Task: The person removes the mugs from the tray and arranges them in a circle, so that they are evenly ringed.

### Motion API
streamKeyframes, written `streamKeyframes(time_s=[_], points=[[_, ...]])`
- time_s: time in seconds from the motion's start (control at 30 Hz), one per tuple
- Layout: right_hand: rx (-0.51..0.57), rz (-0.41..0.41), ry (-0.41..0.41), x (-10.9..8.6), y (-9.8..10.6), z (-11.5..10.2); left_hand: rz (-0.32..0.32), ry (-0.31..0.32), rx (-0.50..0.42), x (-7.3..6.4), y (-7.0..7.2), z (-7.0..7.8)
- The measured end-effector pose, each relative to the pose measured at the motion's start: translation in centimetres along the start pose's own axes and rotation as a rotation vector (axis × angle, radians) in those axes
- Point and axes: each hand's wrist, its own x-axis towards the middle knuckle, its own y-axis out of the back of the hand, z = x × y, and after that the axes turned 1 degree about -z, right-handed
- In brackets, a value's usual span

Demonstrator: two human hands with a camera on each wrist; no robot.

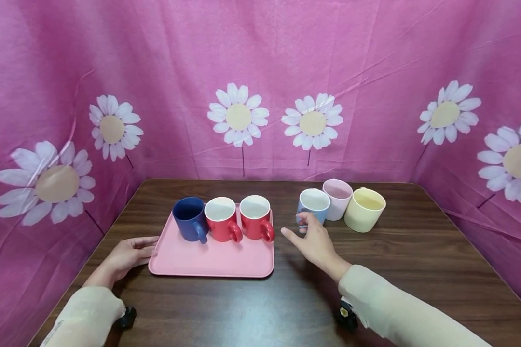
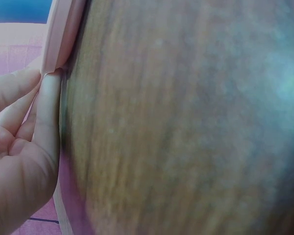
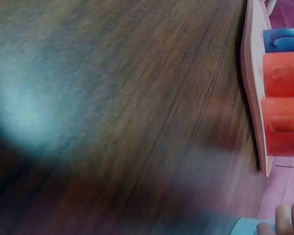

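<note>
On the left of the table lies a pink tray (image 1: 212, 262) bearing a dark blue mug (image 1: 186, 226) and two red mugs, one in the middle (image 1: 219, 229) and one at the right (image 1: 253, 227), handles turned toward me. My left hand (image 1: 130, 255) grips the tray's left edge; fingertips lie on both sides of the rim in the left wrist view. Right of the tray, my right hand (image 1: 317, 241) reaches forward, thumb and fingers spread, holding nothing. Its fingers overlap the front of a light blue mug (image 1: 322, 214) with a white inside.
Behind the light blue mug stands a pale pink mug (image 1: 338, 209), with a pale yellow mug (image 1: 362, 217) at its right. A pink curtain (image 1: 269, 48) printed with daisies hangs round the wooden table (image 1: 226, 313).
</note>
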Motion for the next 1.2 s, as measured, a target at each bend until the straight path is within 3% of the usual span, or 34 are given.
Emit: streamKeyframes(time_s=[0.5,0.8,0.97,1.2], points=[[0.017,-0.275,0.037,2.0,-0.8,-1.4,-0.019,-0.005,-0.005,0.2,-0.1,0.1],[0.010,-0.437,0.117,3.9,-0.6,-1.8,-0.012,-0.007,-0.009,0.1,-0.2,0.1],[-0.007,-0.512,0.111,4.5,-0.4,-2.4,-0.017,-0.002,-0.011,0.0,-0.2,0.2],[0.049,-0.606,0.069,5.4,-0.4,-2.7,-0.016,-0.009,-0.009,-0.1,-0.2,0.2]])
